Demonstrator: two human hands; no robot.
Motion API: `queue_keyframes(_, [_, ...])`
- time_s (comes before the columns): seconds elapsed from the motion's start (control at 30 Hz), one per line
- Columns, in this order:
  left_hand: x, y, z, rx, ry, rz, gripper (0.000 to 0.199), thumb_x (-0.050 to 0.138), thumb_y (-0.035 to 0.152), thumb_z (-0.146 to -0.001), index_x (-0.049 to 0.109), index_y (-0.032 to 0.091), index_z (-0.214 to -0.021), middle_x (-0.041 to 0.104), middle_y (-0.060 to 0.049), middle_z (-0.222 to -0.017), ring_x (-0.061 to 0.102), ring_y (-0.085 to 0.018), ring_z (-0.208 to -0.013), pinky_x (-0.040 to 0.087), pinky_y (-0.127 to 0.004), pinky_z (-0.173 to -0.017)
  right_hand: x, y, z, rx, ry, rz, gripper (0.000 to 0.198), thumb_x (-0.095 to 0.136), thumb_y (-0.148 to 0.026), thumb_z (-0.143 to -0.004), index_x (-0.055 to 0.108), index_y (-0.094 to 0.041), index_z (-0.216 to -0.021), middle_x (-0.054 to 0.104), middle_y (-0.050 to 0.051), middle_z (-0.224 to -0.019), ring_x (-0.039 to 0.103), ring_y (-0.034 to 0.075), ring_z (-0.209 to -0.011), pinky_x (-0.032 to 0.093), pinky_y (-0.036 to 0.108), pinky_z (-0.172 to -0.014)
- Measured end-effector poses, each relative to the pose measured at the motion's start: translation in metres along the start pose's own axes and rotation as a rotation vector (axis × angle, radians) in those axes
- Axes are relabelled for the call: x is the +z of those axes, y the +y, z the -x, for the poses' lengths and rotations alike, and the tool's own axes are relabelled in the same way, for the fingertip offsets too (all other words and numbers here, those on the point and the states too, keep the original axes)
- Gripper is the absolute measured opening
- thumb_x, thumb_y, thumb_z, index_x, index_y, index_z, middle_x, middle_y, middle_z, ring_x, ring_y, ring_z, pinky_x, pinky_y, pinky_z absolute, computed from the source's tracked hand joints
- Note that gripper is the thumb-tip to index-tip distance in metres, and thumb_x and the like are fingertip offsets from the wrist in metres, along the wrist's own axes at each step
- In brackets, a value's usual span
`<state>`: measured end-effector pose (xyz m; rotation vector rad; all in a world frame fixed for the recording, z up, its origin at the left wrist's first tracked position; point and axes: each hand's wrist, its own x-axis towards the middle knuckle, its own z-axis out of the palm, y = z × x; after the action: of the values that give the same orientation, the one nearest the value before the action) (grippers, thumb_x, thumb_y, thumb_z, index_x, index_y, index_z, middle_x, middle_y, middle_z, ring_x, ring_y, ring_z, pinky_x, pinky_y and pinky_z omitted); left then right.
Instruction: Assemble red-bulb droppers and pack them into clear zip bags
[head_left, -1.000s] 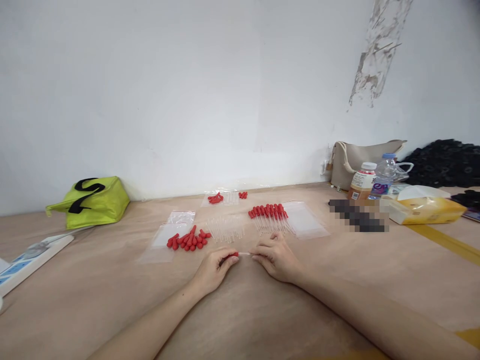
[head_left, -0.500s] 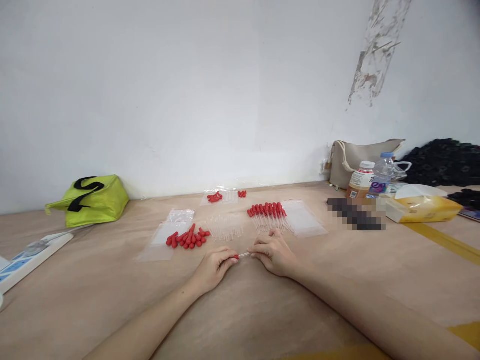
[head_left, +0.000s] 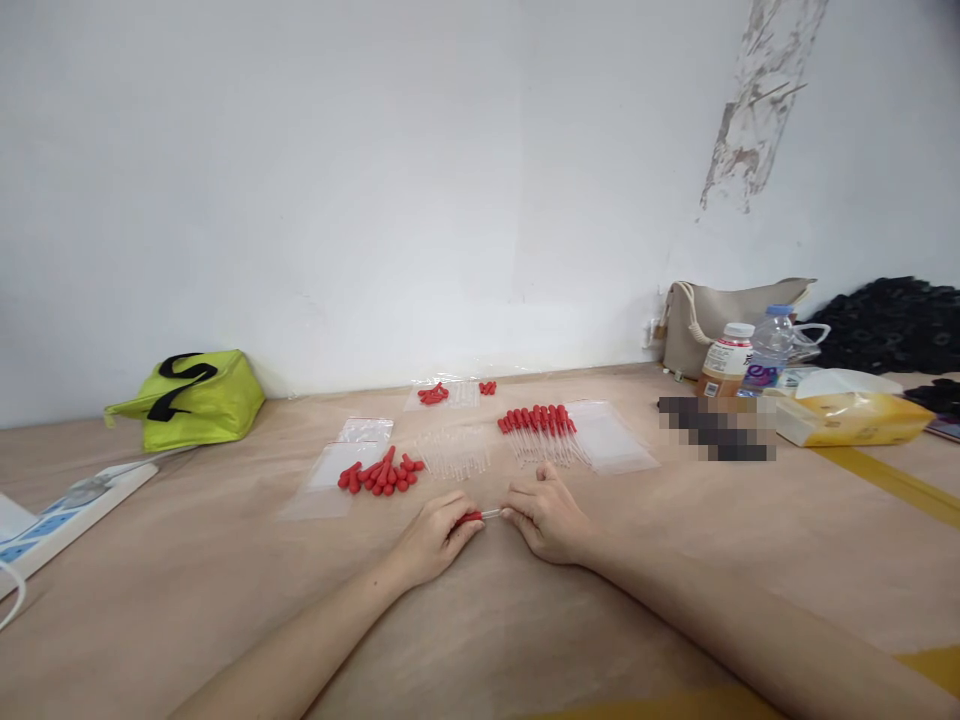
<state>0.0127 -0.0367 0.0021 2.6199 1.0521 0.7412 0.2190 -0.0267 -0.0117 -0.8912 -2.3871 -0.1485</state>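
The left hand (head_left: 439, 538) is clamped on a red bulb (head_left: 470, 517), thumb and fingers pressed about it, with its neck facing right; the right hand (head_left: 549, 517) pinches the far end of a clear tube (head_left: 491, 514), its grip together on it; bulb and tube lie in line between the two hands, low over the desk (head_left: 600, 645); the view is too coarse to tell how far the tube sits inside the bulb.

Compared with half a second ago, more of the red bulb shows past the left fingers and less of the clear tube lies bare between bulb and right hand; this suggests that the two parts are pressed closer, or that the left grip is set further back; the tube also lies more nearly level.

Just beyond the hands, the loose red bulbs (head_left: 390, 478), the loose clear tubes (head_left: 454, 455) and the row of joined pieces (head_left: 538, 420) look unchanged, with plastic bags on either side, the right-hand bag (head_left: 611, 440) lying flat by the row; further out, the lime bag (head_left: 214, 405) appears a little more to the right and more white cable (head_left: 16, 592) shows by the power strip (head_left: 90, 518), which reads as a small turn of the head.
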Motion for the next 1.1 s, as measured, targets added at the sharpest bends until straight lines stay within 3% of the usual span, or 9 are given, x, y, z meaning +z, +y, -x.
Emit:
queue_keyframes(0.3, [0.0,-0.003,-0.003,0.058,-0.012,-0.076,0.024,0.034,0.025,-0.09,0.056,0.016,-0.084,0.055,-0.004,-0.079,0.052,-0.016,-0.074,0.042,-0.026,-0.067,0.002,-0.004,-0.004,0.043,-0.047,0.011,0.024,0.038,-0.021,-0.086,0.055,-0.016,-0.07,0.06,0.001,-0.068,0.044,0.009,-0.06,0.02,0.03,-0.068])
queue_keyframes(0.53, [-0.005,-0.012,0.003,0.072,0.127,-0.101,0.02,0.04,0.023,-0.089,0.054,0.021,-0.102,0.058,-0.006,-0.094,0.053,-0.017,-0.085,0.042,-0.03,-0.076,-0.021,-0.014,-0.008,0.047,-0.099,0.085,0.019,0.048,-0.025,-0.08,0.064,-0.022,-0.073,0.063,0.003,-0.072,0.05,0.015,-0.074,0.022,0.032,-0.069])
queue_keyframes(0.67, [-0.004,-0.015,0.007,-0.093,0.25,-0.035,0.028,0.045,0.026,-0.085,0.046,0.021,-0.112,0.054,-0.005,-0.092,0.052,-0.014,-0.07,0.045,-0.027,-0.065,-0.03,0.005,-0.011,0.304,-0.109,0.021,0.018,0.049,-0.024,-0.077,0.066,-0.023,-0.071,0.065,0.001,-0.072,0.054,0.015,-0.071,0.028,0.029,-0.066])
queue_keyframes(0.83, [-0.003,-0.017,0.005,-0.103,0.151,-0.025,0.015,0.047,0.027,-0.084,0.058,0.019,-0.09,0.054,-0.004,-0.082,0.052,-0.015,-0.068,0.043,-0.027,-0.063,-0.03,0.045,-0.035,0.756,-0.053,-0.084,0.025,0.048,-0.034,-0.076,0.064,-0.021,-0.063,0.065,0.0,-0.068,0.057,0.014,-0.066,0.032,0.024,-0.061])
queue_keyframes(0.93, [-0.003,-0.016,0.004,-0.095,0.112,-0.026,0.017,0.045,0.027,-0.085,0.059,0.018,-0.086,0.055,-0.004,-0.08,0.053,-0.015,-0.068,0.042,-0.027,-0.063,-0.019,0.054,-0.055,0.869,-0.034,-0.03,0.027,0.048,-0.038,-0.075,0.063,-0.021,-0.06,0.066,0.001,-0.071,0.058,0.016,-0.071,0.033,0.027,-0.067])
queue_keyframes(1.1, [-0.004,-0.015,0.005,-0.104,0.12,-0.016,0.015,0.047,0.026,-0.084,0.06,0.018,-0.085,0.055,-0.003,-0.079,0.053,-0.015,-0.069,0.042,-0.027,-0.064,0.009,0.053,-0.076,0.924,-0.051,0.064,0.032,0.044,-0.04,-0.078,0.065,-0.02,-0.064,0.066,0.005,-0.074,0.058,0.02,-0.078,0.029,0.036,-0.077])
